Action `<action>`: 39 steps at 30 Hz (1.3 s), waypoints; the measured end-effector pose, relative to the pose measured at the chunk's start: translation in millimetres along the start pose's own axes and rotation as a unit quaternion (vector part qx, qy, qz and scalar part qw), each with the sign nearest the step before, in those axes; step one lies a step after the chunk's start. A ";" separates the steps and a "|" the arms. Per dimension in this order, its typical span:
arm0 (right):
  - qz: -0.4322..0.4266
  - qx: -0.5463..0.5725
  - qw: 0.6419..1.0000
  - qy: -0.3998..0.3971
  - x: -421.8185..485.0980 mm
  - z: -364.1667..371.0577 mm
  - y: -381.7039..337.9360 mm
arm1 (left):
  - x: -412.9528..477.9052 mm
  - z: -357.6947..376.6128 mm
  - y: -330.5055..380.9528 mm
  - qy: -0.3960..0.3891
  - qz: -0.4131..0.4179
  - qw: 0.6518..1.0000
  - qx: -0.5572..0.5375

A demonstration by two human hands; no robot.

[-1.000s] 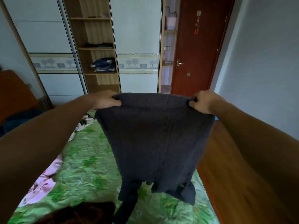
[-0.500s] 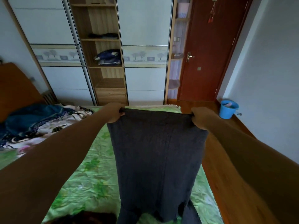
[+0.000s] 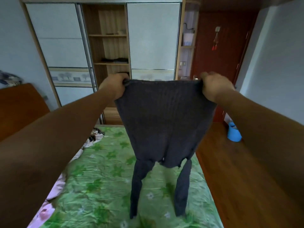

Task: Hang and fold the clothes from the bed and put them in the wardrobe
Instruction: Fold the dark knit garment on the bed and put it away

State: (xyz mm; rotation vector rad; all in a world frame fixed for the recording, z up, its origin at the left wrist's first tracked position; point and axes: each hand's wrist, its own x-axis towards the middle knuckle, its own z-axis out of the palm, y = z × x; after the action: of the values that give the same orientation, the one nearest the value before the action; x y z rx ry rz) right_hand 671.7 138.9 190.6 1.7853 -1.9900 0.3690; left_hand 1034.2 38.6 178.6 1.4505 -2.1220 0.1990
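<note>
The dark grey knitted sweater (image 3: 164,122) hangs in the air over the bed (image 3: 102,178), stretched flat between both hands. The left hand (image 3: 113,87) has its grip closed tight on the top left corner of the knit, fingers curled round a bunched bit of the edge. The right hand (image 3: 215,86) pinches the top right corner the same way. The top edge runs nearly level between them with a slight sag. The body narrows downward and shows fine vertical ribbing. Two long, thin sleeves dangle from its lower part, one at 7 o'clock and one at 5 o'clock. Their ends come low over the sheet, though I cannot tell if they touch it.

The bed wears a crumpled green sheet with a leaf print. At 8 o'clock a pink garment (image 3: 49,203) lies along its left edge, and further up that edge sits a patterned heap of cloth (image 3: 95,135). A brown wooden headboard (image 3: 19,106) stands at 9 o'clock.

Straight ahead at 12 o'clock stands the wardrobe (image 3: 153,38), pale sliding panels either side of an open wooden shelf bay. Folded dark clothes (image 3: 115,60) lie on one shelf. A dark red door (image 3: 220,63) is at 1 o'clock. The wooden floor (image 3: 230,170) runs along the bed's right side, and a blue bucket (image 3: 234,134) sits on it at 3 o'clock.
</note>
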 end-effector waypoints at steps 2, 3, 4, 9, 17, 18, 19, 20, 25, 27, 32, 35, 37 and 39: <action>-0.002 0.012 0.999 -0.035 -28.9 22.9 -3.0 | -32.0 15.6 -2.0 -0.040 0.026 0.999 -0.007; -0.002 0.022 0.998 -0.061 -46.5 38.4 -6.1 | -51.6 27.1 -3.3 -0.065 0.034 0.997 -0.009; -0.002 0.031 0.996 -0.089 -66.5 55.2 -9.4 | -73.5 40.4 -4.2 -0.096 0.039 0.995 -0.012; -0.038 0.057 0.967 -0.247 -185.1 153.3 -33.6 | -198.6 127.5 -3.5 -0.306 0.056 0.950 0.007; -0.083 0.099 0.863 -0.488 -386.4 282.8 -79.9 | -411.8 267.0 4.8 -0.545 0.088 0.833 0.048; -0.085 0.097 0.849 -0.513 -407.2 294.4 -84.5 | -434.8 281.3 6.3 -0.574 0.090 0.812 0.063; -0.085 0.097 0.837 -0.532 -426.7 305.6 -88.2 | -455.8 294.7 7.2 -0.602 0.089 0.790 0.071; -0.083 0.094 0.825 -0.552 -446.2 316.0 -91.5 | -476.2 306.2 8.8 -0.630 0.085 0.768 0.075; -0.097 0.056 0.755 -0.646 -533.3 363.7 -102.5 | -566.9 346.2 13.7 -0.696 0.064 0.709 0.091; -0.113 0.050 0.730 -0.672 -561.4 377.2 -106.9 | -596.1 356.3 18.7 -0.719 0.063 0.686 0.098; -0.138 0.020 0.651 -0.746 -615.3 403.2 -113.6 | -636.6 382.1 24.2 -0.810 0.057 0.573 0.105; -0.114 0.040 0.670 -0.732 -598.7 411.3 -117.0 | -620.5 394.8 20.5 -0.780 0.052 0.618 0.084; -0.084 0.065 0.724 -0.682 -571.3 414.4 -118.1 | -596.2 404.4 18.0 -0.707 0.039 0.704 0.055; -0.050 0.098 0.783 -0.612 -540.7 416.4 -118.6 | -567.8 412.0 14.7 -0.620 -0.002 0.785 0.004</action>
State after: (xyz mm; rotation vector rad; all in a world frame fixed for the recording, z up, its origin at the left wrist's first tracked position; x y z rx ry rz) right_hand 767.0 395.8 -445.7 2.5919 -2.6241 -0.9290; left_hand 1021.2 334.2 -457.7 1.8169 -3.0425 -1.0513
